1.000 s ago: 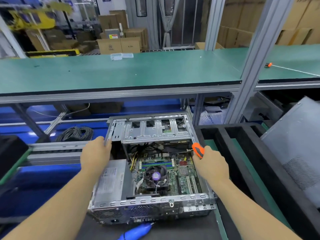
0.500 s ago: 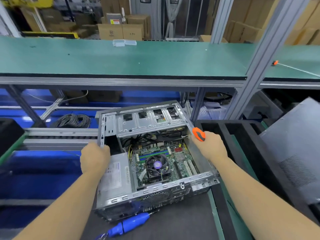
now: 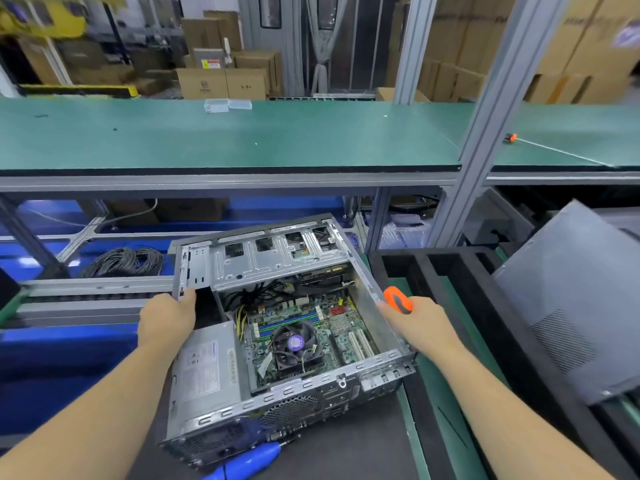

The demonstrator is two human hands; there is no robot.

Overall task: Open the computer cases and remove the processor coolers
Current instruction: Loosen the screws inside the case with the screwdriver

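You can read no text here: the power supply label [image 3: 202,370], the purple fan sticker [image 3: 295,341] and the red-and-yellow sign on the far box [image 3: 212,64] are all too blurred.

Fingers of left hand [image 3: 167,317] hidden behind the left wall of the computer case [image 3: 377,368]. Fingers of right hand [image 3: 424,325] hidden under its own back; only the orange butt of the screwdriver [image 3: 398,299] showing, shaft concealed. Blue tool [image 3: 249,462] cut off by the bottom edge, tip lost beneath the case. Label print on power supply [image 3: 204,372] and cooler fan [image 3: 294,344] sticker too small to read. Background cartons [image 3: 221,83] blurred.
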